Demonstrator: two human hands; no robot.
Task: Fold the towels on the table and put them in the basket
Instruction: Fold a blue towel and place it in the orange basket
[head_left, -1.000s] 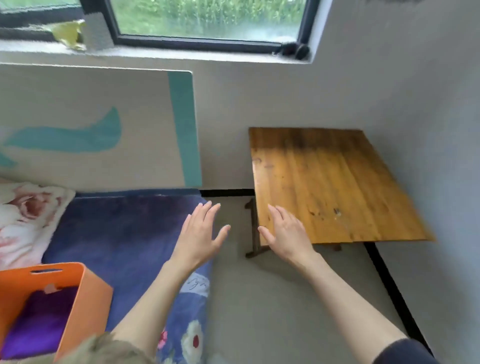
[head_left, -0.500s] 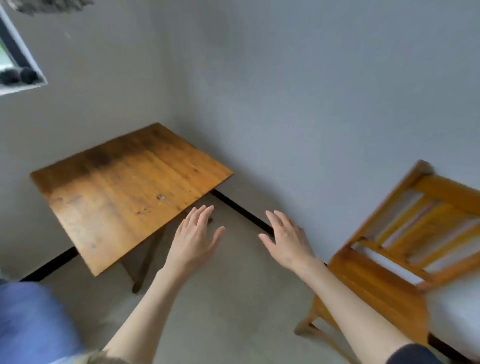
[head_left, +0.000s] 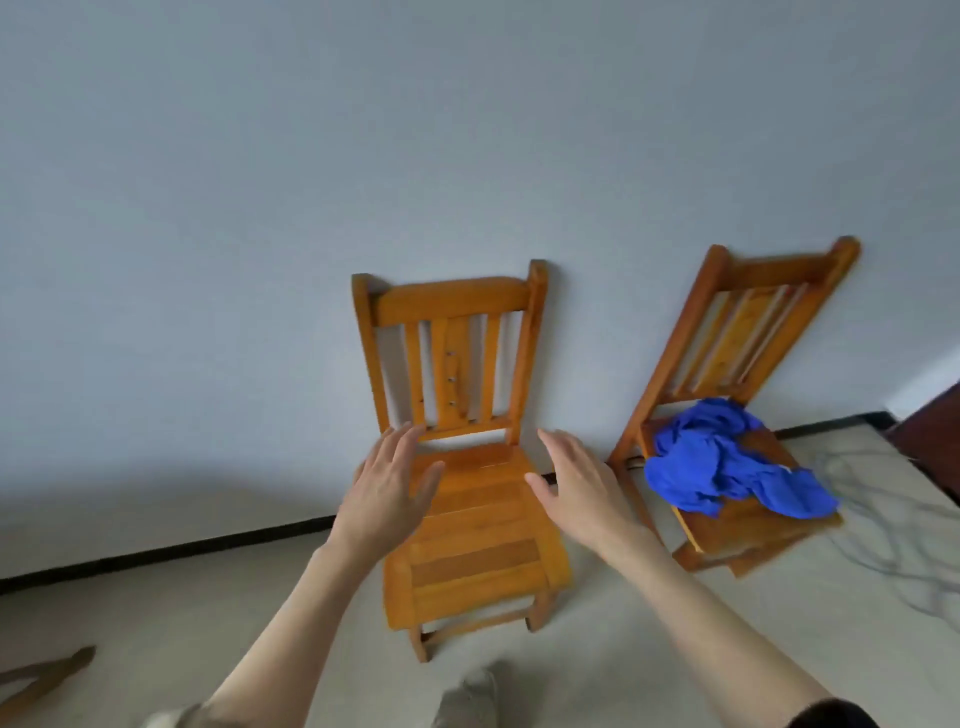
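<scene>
A pale grey-blue wall (head_left: 363, 171) fills the upper part of the view, meeting a light floor (head_left: 182, 613) along a dark skirting strip (head_left: 171, 553). Two orange-brown wooden chairs stand with their backs against this wall. The nearer chair (head_left: 467, 519) sits in the middle, its slatted seat bare, with a row of small metal fasteners down its central back slat. The second chair (head_left: 753, 332) stands to the right, tilted in the wide-angle view, and carries a blue towel (head_left: 722, 462) on its seat. The towel is a vivid, saturated blue, crumpled in a loose unfolded heap with deep creases, one end spilling toward the front right edge of the seat. No basket shows in this view. Both bare forearms reach forward from the bottom of the view. The left hand (head_left: 387, 488) hovers before the nearer chair's seat, fingers straight and slightly spread, holding nothing. The right hand (head_left: 582, 483) hovers beside that seat's right edge, fingers likewise extended and empty, well apart from the towel. At the bottom left corner lies a brown wooden piece (head_left: 47, 675), possibly part of a furniture leg, too blurred to tell. Faint grey cables (head_left: 883, 545) trail across the floor at right.
</scene>
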